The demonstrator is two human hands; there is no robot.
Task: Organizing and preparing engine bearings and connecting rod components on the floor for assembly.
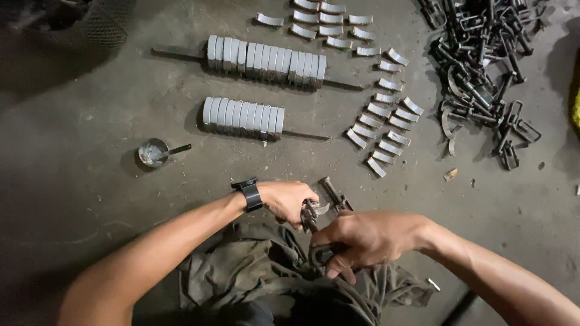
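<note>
My left hand [289, 201], with a black watch on the wrist, grips a dark metal clamp assembly [323, 205] low in the middle of the view. My right hand [368, 238] closes on the lower part of the same metal piece, fingers curled around a dark loop. Both hands work over a crumpled olive cloth [254, 271] on the floor. The part of the piece inside my palms is hidden.
Two rods threaded with grey curved metal pieces [266, 60] [243, 116] lie on the concrete floor. Several loose grey curved pieces [380, 115] lie in rows to the right. A heap of dark metal clamps [483, 66] sits top right. A small tin with a brush [154, 151] stands left.
</note>
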